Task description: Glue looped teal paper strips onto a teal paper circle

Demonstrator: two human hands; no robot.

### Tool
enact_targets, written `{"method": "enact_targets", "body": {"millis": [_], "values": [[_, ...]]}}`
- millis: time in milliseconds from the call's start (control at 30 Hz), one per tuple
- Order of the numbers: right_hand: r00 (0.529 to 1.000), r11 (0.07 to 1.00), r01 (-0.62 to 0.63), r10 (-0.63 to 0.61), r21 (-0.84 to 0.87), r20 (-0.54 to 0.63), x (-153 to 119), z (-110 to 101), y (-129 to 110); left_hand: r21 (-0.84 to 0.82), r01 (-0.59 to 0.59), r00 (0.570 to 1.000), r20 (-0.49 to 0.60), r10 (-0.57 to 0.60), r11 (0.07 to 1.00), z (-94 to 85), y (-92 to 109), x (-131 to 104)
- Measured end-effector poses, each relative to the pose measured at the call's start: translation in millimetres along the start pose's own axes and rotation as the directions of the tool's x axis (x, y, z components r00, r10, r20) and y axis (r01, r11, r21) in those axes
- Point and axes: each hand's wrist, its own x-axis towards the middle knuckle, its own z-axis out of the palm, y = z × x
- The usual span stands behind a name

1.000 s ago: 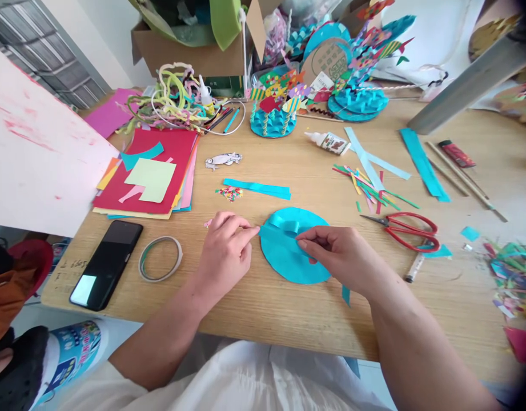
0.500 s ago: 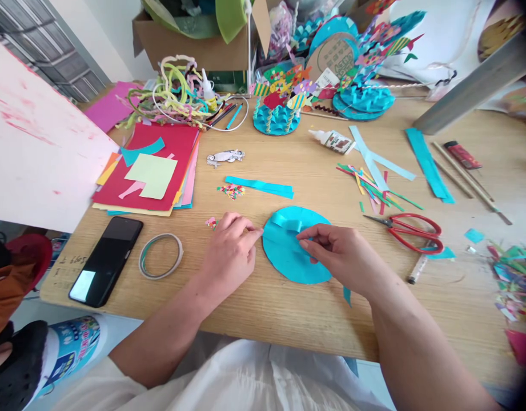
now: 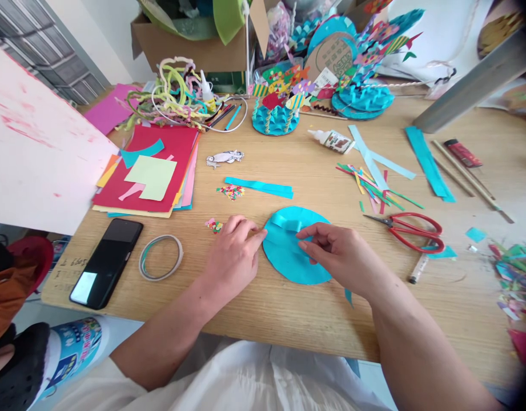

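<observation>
A round blue paper disc (image 3: pixel 288 262) lies flat on the table between my hands. On its upper part, a blue paper strip (image 3: pixel 287 222) stands up in raised folds. My right hand (image 3: pixel 333 254) pinches this strip between thumb and index finger over the disc. The strip's loose tail (image 3: pixel 348 297) shows below that hand; the length between is hidden under the palm. At the disc's left edge rests my left hand (image 3: pixel 235 257), its fingers loosely bent and apart, an index fingertip touching the rim. Small colourful paper bits (image 3: pixel 213 226) lie just beyond it.
Red-handled scissors (image 3: pixel 414 231) lie right of the disc, near thin paper strips (image 3: pixel 382 191) and a glue bottle (image 3: pixel 333 141). Two blue strips (image 3: pixel 258 186) lie beyond the disc. A phone (image 3: pixel 106 265), a tape roll (image 3: pixel 160 258) and coloured paper (image 3: pixel 117 194) occupy the left side.
My left hand has shifted slightly right, its fingertip now overlapping the disc's edge. My right hand keeps its pinch on the strip in nearly the same place.
</observation>
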Motion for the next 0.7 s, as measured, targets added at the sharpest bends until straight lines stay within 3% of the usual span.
{"method": "enact_targets", "body": {"millis": [700], "values": [[1.000,0.999,0.017,-0.017,-0.041,-0.013,-0.6,-0.7,0.6,0.016,-0.007,1.000,0.022,0.007,1.000,2.9,1.0,0.1]]}}
